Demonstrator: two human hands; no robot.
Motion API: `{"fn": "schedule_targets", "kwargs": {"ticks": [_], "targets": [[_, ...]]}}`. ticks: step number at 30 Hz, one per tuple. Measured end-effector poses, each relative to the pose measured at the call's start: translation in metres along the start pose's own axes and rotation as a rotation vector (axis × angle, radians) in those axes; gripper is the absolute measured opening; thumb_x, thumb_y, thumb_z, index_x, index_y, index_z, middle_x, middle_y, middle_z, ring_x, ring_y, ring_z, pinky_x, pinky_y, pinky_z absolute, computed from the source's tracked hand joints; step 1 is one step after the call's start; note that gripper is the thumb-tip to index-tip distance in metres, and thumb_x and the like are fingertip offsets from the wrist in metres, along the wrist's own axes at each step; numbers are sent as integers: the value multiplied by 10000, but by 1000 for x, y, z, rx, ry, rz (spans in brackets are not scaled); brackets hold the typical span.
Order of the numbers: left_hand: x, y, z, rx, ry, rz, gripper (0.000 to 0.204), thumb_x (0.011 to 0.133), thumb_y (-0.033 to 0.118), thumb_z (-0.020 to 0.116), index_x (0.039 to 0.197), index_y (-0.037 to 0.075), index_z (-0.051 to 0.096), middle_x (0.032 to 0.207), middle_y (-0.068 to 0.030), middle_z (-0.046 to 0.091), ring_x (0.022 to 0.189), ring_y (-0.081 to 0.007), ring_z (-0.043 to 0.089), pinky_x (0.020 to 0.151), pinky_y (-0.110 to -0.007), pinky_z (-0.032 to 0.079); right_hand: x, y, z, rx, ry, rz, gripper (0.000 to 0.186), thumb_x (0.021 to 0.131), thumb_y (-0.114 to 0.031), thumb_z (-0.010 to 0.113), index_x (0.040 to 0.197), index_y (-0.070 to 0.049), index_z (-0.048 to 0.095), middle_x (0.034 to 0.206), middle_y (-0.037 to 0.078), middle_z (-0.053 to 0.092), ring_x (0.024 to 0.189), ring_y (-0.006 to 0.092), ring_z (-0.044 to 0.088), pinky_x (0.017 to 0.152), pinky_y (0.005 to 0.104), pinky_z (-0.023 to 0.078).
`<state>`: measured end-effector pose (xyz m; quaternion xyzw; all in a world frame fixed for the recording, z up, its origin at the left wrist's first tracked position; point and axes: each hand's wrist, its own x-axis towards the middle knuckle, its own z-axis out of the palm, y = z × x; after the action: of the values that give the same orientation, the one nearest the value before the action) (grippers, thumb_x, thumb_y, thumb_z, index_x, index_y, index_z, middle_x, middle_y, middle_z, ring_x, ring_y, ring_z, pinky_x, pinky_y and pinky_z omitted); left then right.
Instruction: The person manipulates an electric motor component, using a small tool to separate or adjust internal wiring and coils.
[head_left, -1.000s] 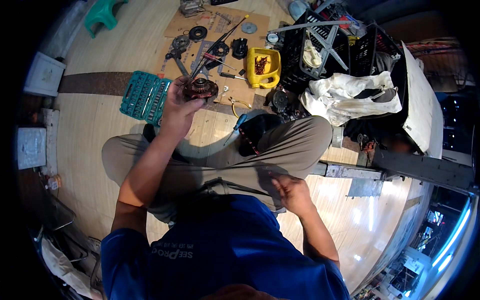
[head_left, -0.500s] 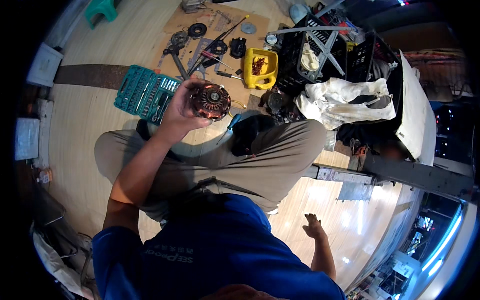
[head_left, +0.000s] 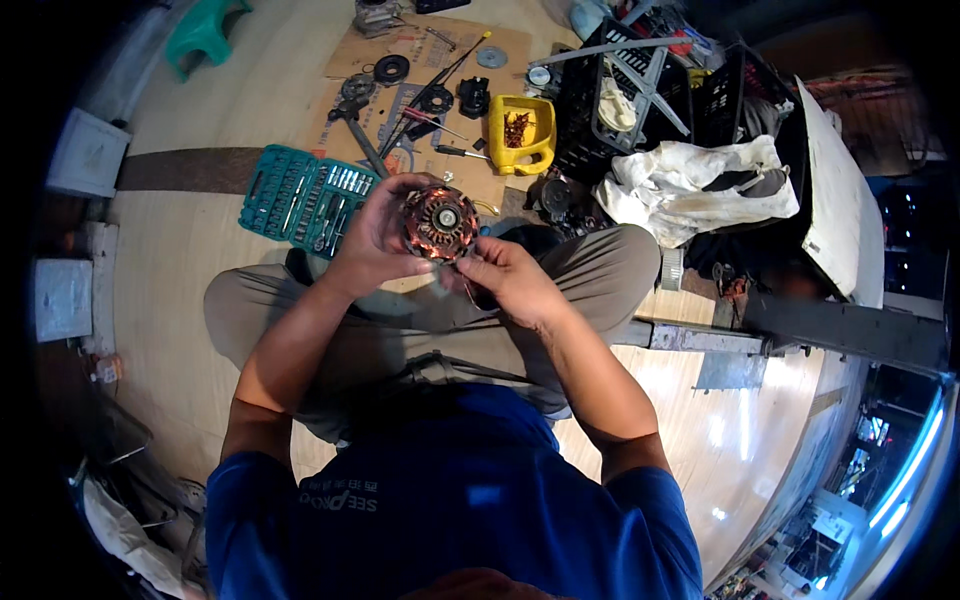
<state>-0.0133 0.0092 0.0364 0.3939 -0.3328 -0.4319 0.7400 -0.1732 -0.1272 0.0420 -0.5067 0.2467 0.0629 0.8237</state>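
While the left hand's grip (head_left: 373, 245) clamps the copper-wound stator (head_left: 438, 224) and the right hand (head_left: 515, 284) touches its near-right edge, pinch unclear, work looks partway: loose parts (head_left: 474, 98) lie on cardboard (head_left: 516, 76) beyond the grip, this one not yet set down.

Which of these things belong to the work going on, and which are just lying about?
Likely part of the work:
- round copper-wound part, held in the left hand, right hand at its edge
- open teal socket set
- red-handled screwdriver and black ring on the cardboard

Seemingly just lying about:
- green stool
- white cloth
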Motion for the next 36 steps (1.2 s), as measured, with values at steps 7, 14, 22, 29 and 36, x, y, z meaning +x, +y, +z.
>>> {"fn": "schedule_targets", "kwargs": {"ticks": [7,14,22,29,36], "targets": [[-9,6,-1,-90,-20,-71,820,634,-55,740,1322,9,298,1300,-119,399,1233,-211,436,1008,-340,421,-12,-23,-14,18,140,106,147,940,-150,531,927,-30,615,614,-40,487,524,50,428,461,194,339],[-3,-1,-6,-33,9,-33,809,640,-73,724,1318,16,293,1272,-120,412,1232,-210,435,992,-345,438,-29,-35,-10,-70,198,-97,152,926,-138,550,868,-14,617,630,-48,491,548,46,416,492,202,339],[1,-9,-8,40,181,0,793,633,-48,735,1302,30,316,1241,-106,441,1189,-202,459,1006,-344,418,-32,-4,23,-951,-125,-381,104,834,-120,609,857,-22,635,747,174,614,677,324,604,616,369,477],[5,-9,-16,-136,127,-31,810,618,-31,753,1301,43,325,1258,-110,438,1197,-219,456,1026,-345,397,-16,7,-59,-1319,691,-369,109,849,-138,592,825,-38,626,767,212,613,711,401,594,615,439,477],[4,-7,-10,93,175,-33,760,656,-90,711,1298,28,322,1257,-119,437,1169,-207,484,988,-337,434,-80,-64,-28,-1225,850,-727,106,812,-70,640,904,-17,651,735,164,602,671,337,597,598,402,470]]}}
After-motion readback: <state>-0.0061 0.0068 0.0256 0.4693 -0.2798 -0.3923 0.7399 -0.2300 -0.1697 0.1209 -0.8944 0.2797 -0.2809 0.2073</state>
